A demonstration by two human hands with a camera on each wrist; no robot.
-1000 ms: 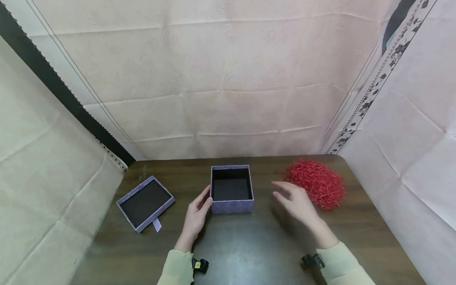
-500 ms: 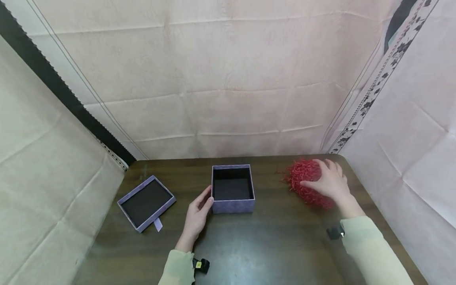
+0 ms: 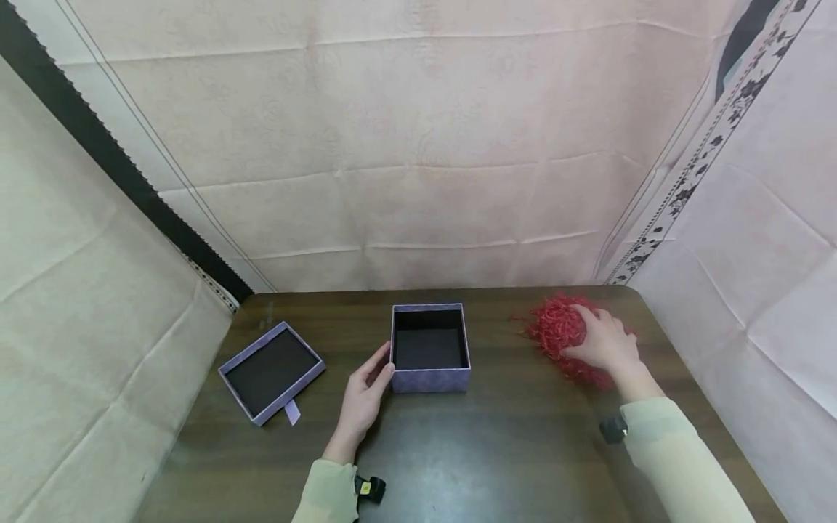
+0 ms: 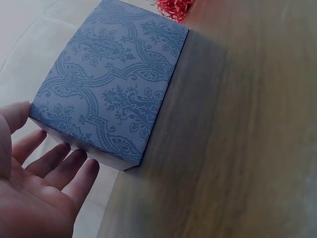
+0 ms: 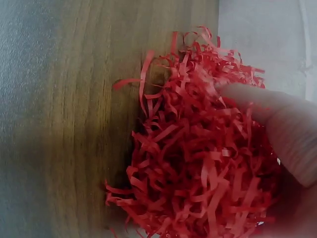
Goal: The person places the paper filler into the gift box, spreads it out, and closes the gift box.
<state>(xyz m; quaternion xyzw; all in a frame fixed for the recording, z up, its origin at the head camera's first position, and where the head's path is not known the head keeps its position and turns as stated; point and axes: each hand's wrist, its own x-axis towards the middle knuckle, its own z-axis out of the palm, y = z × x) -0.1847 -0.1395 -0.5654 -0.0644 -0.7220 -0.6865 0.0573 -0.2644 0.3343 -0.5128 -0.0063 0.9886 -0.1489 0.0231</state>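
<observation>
In the head view, an open-topped purple box [image 3: 431, 380] with a black inside stands upright at the middle of the table. My left hand [image 3: 362, 398] rests against its left side, fingers along the wall and thumb by the front corner. The left wrist view shows patterned blue-purple paper on the box's front face [image 4: 109, 74], with the left fingertips right at its edge. To the right lies a pile of red shredded paper [image 3: 554, 333]. My right hand [image 3: 608, 345] grips the pile from above, fingers curled and thumb [image 5: 247, 96] pushed into the strands.
A purple box lid [image 3: 272, 374] with a black inside and a ribbon tab [image 3: 292, 412] lies hollow side up at the left. The brown wooden table [image 3: 458, 450] ends at a pale cloth wall [image 3: 418, 181] behind, with cloth on both sides.
My right hand has moved right onto the red shredded paper and then lowered, its fingers curling into the pile. The left hand and the box have stayed in place.
</observation>
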